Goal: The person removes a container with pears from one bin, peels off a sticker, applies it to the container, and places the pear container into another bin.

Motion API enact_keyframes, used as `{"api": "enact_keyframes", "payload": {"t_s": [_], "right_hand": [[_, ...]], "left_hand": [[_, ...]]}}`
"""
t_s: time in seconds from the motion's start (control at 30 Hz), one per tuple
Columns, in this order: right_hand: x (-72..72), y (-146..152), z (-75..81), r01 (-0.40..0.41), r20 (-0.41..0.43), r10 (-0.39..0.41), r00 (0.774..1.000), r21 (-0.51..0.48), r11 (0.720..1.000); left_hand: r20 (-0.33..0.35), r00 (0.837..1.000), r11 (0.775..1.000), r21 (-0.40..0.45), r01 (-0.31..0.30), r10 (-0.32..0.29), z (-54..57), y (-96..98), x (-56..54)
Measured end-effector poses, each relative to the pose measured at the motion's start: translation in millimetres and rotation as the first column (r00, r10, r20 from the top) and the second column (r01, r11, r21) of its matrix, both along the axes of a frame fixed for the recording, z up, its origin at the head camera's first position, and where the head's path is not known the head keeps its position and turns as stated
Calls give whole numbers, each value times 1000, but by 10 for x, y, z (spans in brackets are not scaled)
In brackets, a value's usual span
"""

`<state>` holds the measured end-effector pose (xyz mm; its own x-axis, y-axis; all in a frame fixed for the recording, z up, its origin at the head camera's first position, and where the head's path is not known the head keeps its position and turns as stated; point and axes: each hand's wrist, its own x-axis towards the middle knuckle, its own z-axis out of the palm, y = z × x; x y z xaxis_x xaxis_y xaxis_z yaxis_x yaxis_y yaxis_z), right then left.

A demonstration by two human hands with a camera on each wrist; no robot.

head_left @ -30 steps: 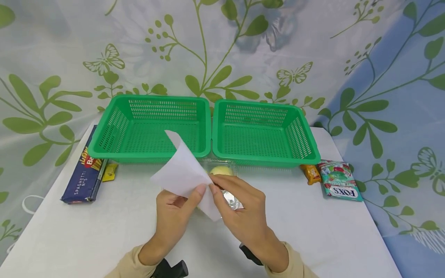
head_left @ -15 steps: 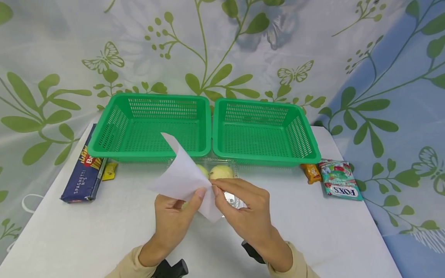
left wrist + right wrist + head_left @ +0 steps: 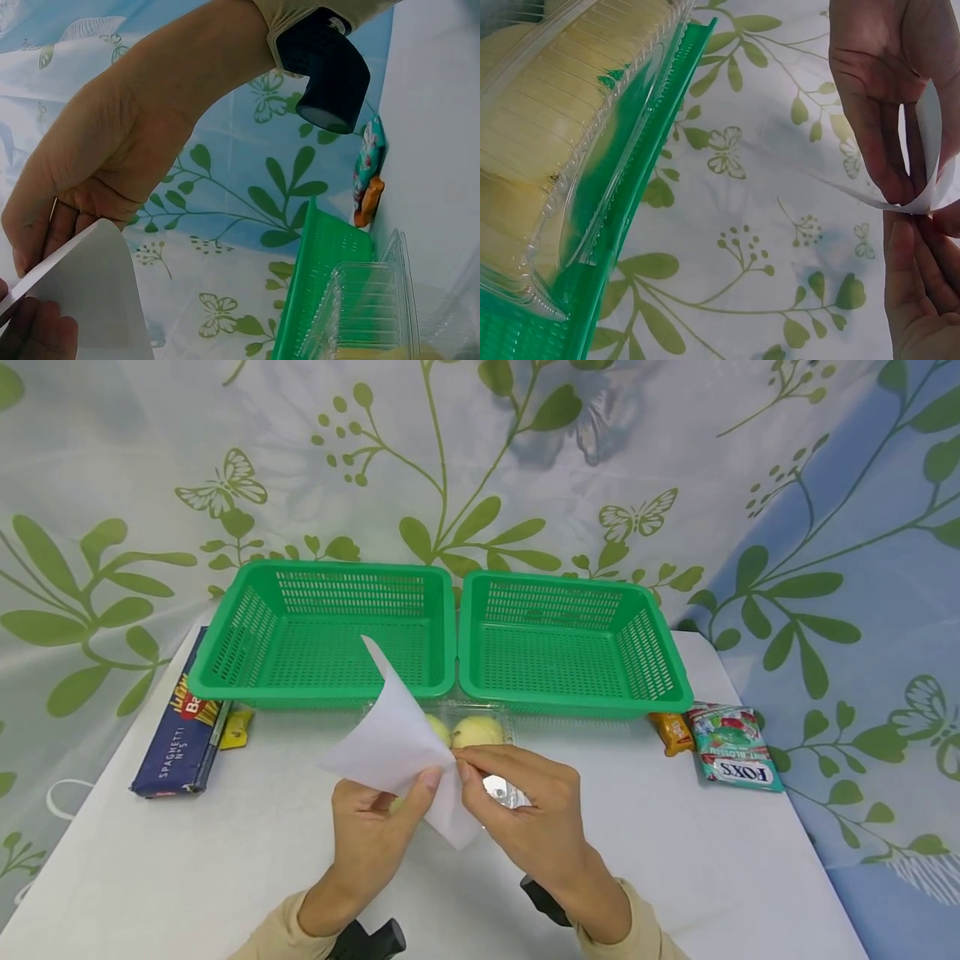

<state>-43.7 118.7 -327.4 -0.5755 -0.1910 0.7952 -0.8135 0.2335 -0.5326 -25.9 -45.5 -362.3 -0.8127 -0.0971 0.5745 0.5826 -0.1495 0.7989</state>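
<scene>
A white sheet of paper (image 3: 393,731) is held up over the table, bent and tilted, with one corner pointing up. My left hand (image 3: 378,831) grips its lower part, thumb on the near face. At the paper's right side, my right hand (image 3: 536,814) pinches it between thumb and fingers, close to the left thumb. Behind the hands stands a clear plastic box (image 3: 592,135) with pale yellow-green round fruit (image 3: 477,731) inside. Paper and hands hide much of that box in the head view. In the left wrist view the paper (image 3: 101,300) curves between the fingers.
Two green baskets, the left one (image 3: 322,697) and the right one (image 3: 577,706), stand side by side at the back. At left lie a blue spaghetti pack (image 3: 176,743) and a yellow packet (image 3: 237,729). An orange packet (image 3: 672,735) and a teal Fox's bag (image 3: 733,747) lie at right.
Both hands have shifted slightly, keeping hold of the paper. Its top corner has swayed, and more of the fruit box shows than a second ago.
</scene>
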Motion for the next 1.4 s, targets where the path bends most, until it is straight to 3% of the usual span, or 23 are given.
{"api": "enact_keyframes", "payload": {"t_s": [0.3, 0.67, 0.93, 1.17, 1.4], "right_hand": [[34, -11, -8, 56, 48, -56, 997, -5, 998], [28, 2, -23, 48, 66, -46, 997, -23, 999], [36, 25, -47, 78, 99, -77, 992, -9, 997], [46, 133, -113, 90, 248, -77, 966, -41, 995], [46, 257, -160, 68, 410, -12, 912, -122, 990]], "left_hand": [[-42, 999, 1000, -14, -17, 16, 1, 16, -7], [-79, 997, 999, -23, -28, 26, 21, 26, -8], [-69, 996, 993, -98, -66, 59, 3, 25, -23], [8, 997, 991, -108, -79, 80, 16, 48, -52], [38, 989, 986, -95, -137, 141, 49, 84, -162]]}}
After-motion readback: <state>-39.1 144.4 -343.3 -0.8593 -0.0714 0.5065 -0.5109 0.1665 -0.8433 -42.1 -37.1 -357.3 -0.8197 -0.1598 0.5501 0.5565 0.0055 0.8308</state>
